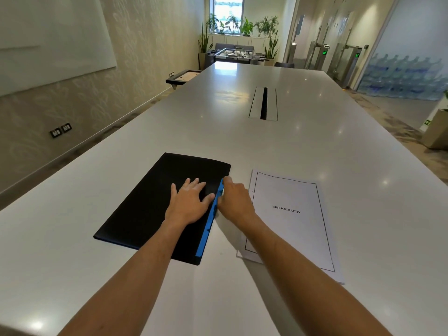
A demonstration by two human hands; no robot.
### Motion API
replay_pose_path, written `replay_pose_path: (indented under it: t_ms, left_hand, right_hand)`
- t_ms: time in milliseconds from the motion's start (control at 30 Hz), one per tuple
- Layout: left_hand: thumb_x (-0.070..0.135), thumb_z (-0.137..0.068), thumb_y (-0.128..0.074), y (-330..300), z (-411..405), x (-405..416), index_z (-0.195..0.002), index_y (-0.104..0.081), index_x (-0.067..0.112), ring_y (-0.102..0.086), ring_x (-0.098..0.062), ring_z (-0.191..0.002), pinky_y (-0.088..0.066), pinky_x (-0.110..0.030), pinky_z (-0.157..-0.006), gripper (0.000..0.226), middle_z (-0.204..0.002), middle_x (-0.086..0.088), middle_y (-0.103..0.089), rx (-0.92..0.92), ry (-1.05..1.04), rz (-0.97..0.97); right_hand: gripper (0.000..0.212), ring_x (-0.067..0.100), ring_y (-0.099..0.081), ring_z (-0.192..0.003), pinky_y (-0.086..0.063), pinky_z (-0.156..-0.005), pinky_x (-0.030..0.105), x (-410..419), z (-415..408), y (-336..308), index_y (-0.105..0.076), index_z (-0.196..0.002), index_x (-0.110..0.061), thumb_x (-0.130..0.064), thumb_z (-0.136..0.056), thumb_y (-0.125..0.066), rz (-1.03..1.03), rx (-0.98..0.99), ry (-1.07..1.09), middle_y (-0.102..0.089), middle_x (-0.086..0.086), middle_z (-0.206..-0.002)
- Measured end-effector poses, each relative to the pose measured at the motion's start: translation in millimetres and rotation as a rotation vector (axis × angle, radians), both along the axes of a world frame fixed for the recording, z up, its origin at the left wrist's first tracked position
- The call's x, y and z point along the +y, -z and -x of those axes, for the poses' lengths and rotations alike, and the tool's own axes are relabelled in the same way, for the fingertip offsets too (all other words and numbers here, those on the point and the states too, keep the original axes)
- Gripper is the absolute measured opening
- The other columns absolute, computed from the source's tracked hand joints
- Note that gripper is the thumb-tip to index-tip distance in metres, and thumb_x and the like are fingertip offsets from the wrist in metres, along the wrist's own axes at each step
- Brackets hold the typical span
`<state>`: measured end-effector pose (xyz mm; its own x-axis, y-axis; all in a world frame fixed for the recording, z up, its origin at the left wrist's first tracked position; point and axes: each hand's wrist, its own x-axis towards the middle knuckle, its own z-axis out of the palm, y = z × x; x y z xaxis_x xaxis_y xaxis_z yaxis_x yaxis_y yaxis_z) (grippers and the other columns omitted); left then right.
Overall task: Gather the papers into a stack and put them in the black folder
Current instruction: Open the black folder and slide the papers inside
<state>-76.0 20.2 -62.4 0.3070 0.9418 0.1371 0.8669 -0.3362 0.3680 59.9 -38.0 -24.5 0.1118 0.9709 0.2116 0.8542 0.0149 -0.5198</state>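
The black folder (150,204) lies closed on the white table (242,141), with a blue strip along its right edge. My left hand (188,202) rests flat on the cover, fingers spread. My right hand (234,200) is at the folder's right edge, its fingers pinching the blue strip near the top. To the right of the folder lies a stack of white papers (291,224); the top sheet has a black border and the word BIBLIOGRAPHY. My right forearm crosses the stack's lower left corner.
A cable slot (263,103) is set into the table's middle, further away. The long table runs to the far end, where there are a foosball table (234,54) and plants. A wall runs along the left, and glass gates stand at the right.
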Motion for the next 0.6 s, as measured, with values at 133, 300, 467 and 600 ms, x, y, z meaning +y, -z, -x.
replay_pose_path:
  t_ms: [133, 300, 467, 600]
  left_hand:
    - [0.062, -0.088, -0.045, -2, -2, -3, -0.144, -0.038, 0.030, -0.015, -0.022, -0.146, -0.001, -0.063, -0.113, 0.065, -0.156, 0.000, -0.030, 0.068, 0.053, -0.015]
    - [0.055, -0.085, -0.055, -12, 3, -9, -0.139, -0.044, 0.034, -0.016, -0.024, -0.146, 0.000, -0.067, -0.111, 0.058, -0.154, 0.002, -0.034, 0.025, 0.111, 0.009]
    - [0.035, -0.082, -0.063, -42, -12, -18, -0.124, -0.050, 0.028, -0.052, -0.022, -0.117, -0.037, -0.060, -0.103, 0.045, -0.133, 0.000, -0.054, 0.066, 0.208, 0.036]
    - [0.020, -0.089, -0.055, -65, -34, -26, -0.108, -0.050, 0.020, -0.062, -0.020, -0.083, -0.054, -0.040, -0.079, 0.020, -0.113, -0.008, -0.060, 0.169, 0.218, -0.103]
  right_hand:
    - [0.048, 0.018, -0.064, -0.081, -0.046, -0.063, 0.017, 1, -7, 0, -0.053, -0.123, -0.008, -0.007, -0.079, -0.073, 0.067, 0.245, 0.119, -0.064, 0.013, -0.107]
    - [0.041, 0.014, -0.056, -0.086, -0.042, -0.069, 0.017, -1, -12, 1, -0.060, -0.114, -0.009, -0.003, -0.076, -0.075, 0.123, 0.315, 0.167, -0.063, 0.011, -0.110]
    - [0.029, 0.015, -0.058, -0.085, -0.047, -0.072, 0.020, -5, -14, 1, -0.063, -0.107, -0.008, -0.004, -0.080, -0.071, 0.100, 0.391, 0.204, -0.063, 0.008, -0.107]
    - [0.024, 0.024, -0.068, -0.087, -0.059, -0.080, 0.034, -7, -18, -6, -0.064, -0.104, -0.006, 0.000, -0.081, -0.067, 0.057, 0.463, 0.214, -0.066, 0.013, -0.104]
